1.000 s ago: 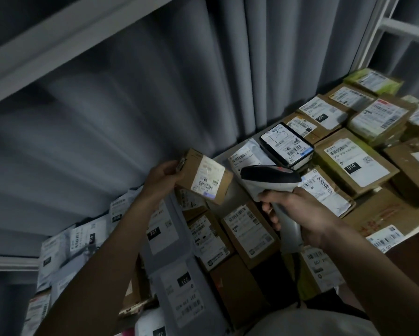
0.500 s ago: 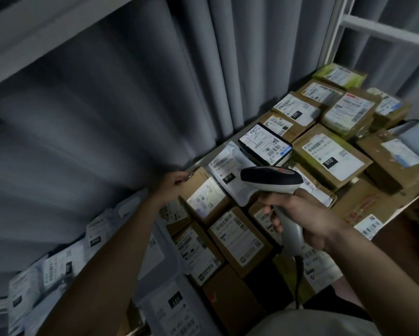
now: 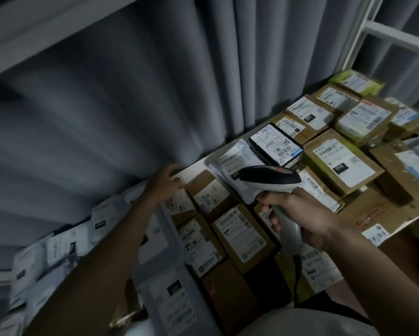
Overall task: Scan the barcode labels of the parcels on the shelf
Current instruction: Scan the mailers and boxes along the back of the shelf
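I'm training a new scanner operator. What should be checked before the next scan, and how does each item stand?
1. Scanner held firmly in right hand: ok.
2. Scanner head pointing toward the parcels: ok.
3. Left hand free, holding no parcel: ok, it rests at the back edge.
4. Small brown box label facing up: ok.
5. Label sharp enough to read: cannot tell, blurred.
6. Scan beam on: cannot tell.

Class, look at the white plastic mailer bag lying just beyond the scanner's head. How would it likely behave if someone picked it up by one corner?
The white plastic mailer bag looks creased and soft, so it would probably sag rather than stay flat. Its smooth film may be slippery. It lies partly over neighbouring boxes, so lifting it should disturb little.
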